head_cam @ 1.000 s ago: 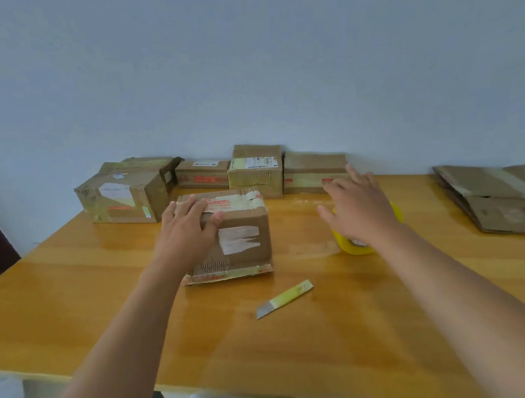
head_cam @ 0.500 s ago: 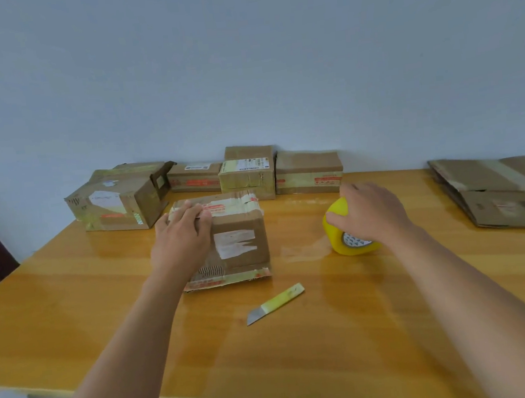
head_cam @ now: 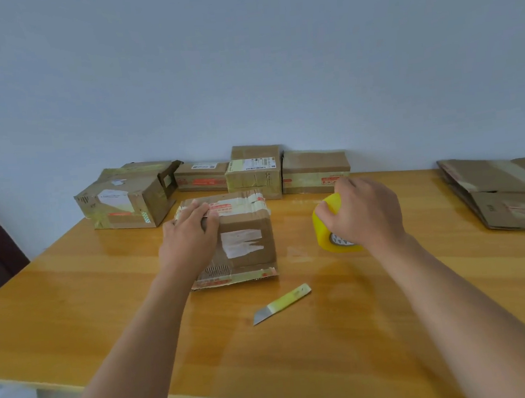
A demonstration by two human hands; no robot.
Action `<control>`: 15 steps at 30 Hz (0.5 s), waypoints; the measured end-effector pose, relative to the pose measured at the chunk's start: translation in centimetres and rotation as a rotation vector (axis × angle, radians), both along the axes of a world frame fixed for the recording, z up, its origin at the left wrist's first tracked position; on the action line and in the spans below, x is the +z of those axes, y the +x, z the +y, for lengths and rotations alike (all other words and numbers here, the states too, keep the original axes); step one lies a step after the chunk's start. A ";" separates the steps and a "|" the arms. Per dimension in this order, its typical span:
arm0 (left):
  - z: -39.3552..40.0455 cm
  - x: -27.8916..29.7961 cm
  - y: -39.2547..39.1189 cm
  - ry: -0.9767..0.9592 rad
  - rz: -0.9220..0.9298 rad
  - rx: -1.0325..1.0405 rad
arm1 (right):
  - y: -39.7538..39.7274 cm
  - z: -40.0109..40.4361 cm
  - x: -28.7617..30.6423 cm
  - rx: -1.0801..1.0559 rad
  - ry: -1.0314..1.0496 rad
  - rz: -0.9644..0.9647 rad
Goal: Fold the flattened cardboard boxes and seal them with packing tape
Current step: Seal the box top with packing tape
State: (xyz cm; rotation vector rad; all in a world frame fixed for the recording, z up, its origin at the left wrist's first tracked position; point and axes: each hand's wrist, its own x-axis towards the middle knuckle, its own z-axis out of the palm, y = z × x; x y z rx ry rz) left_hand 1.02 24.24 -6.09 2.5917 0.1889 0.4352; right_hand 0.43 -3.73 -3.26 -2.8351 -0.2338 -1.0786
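Item: my left hand [head_cam: 191, 237] flat, pressing box [head_cam: 242, 236] flaps; right hand [head_cam: 365, 214] gripping tape roll [head_cam: 324, 225]. I'd keep flaps pinned, seam centred.

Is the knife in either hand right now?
No. The knife lies alone on the table, while the left hand rests on the box and the right hand grips the tape roll.
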 end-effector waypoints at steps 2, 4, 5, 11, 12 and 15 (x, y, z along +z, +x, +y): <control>-0.2 0.2 -0.1 -0.008 0.000 0.005 | 0.0 0.4 0.4 0.025 0.018 -0.040; -0.2 0.2 -0.1 -0.015 0.003 0.011 | 0.1 0.9 0.9 0.045 0.043 -0.097; -0.1 0.2 -0.1 -0.016 0.005 0.013 | 0.1 1.2 1.3 0.054 0.057 -0.126; 0.1 0.1 -0.1 -0.006 0.010 -0.021 | -1.5 3.0 6.7 0.173 0.168 -0.295; 0.3 0.1 -0.1 -0.012 0.009 -0.037 | -1.8 3.4 7.9 0.197 0.186 -0.270; 1.0 0.1 0.1 0.012 -0.007 -0.074 | -2.0 4.6 10.0 0.264 0.224 -0.178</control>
